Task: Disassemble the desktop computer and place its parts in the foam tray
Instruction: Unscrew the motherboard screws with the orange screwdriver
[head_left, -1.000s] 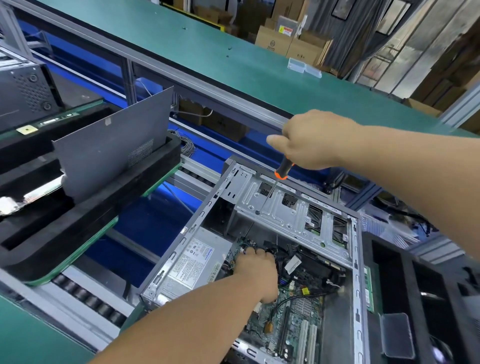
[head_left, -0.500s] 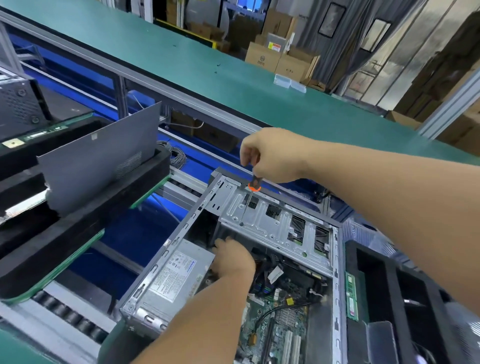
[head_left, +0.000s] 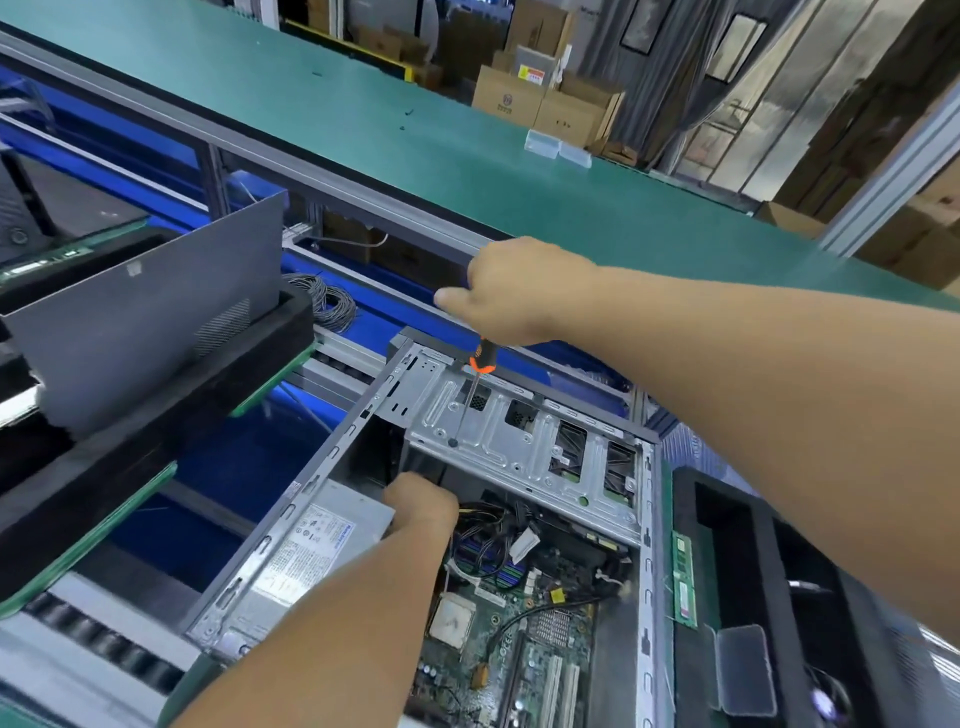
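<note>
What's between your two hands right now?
In the head view, the metal drive cage, with the screwdriver from the right hand touching it; left hand sits below.

No text can be read with certainty. The power supply (head_left: 317, 551), lower left of centre, carries a white label with rows of small print, certification marks and a blue line along its right edge, all too blurred to make out. A cardboard box (head_left: 537, 70) at the top centre bears a white sticker with a red and yellow band, its wording also illegible.
</note>
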